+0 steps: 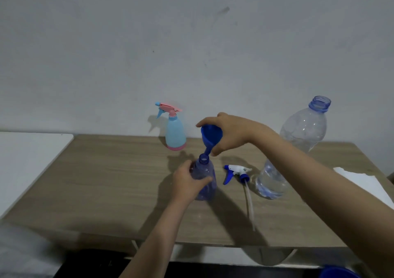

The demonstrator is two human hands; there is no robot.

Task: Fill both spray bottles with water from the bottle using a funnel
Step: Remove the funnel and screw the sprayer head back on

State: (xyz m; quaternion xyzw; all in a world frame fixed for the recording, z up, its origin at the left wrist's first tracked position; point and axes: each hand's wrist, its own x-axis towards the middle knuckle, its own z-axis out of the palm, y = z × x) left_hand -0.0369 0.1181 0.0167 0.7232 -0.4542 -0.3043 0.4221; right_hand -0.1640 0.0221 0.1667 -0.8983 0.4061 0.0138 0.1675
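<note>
My right hand (231,133) fingers pinch the blue funnel (211,137), spout just above the open spray bottle (204,178), which my left hand (187,180) fingers wrap mid-table (106,182).

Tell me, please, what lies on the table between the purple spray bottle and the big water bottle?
In the head view, the detached spray head lies there on its side, its dip tube trailing toward the near edge, between the purple spray bottle and the water bottle.

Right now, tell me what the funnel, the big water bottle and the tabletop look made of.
Funnel: opaque blue plastic, smooth, dull sheen. Water bottle: thin clear plastic, see-through with ribbed walls. Tabletop: matte wood-grain surface, probably laminate; real wood cannot be ruled out.
</note>
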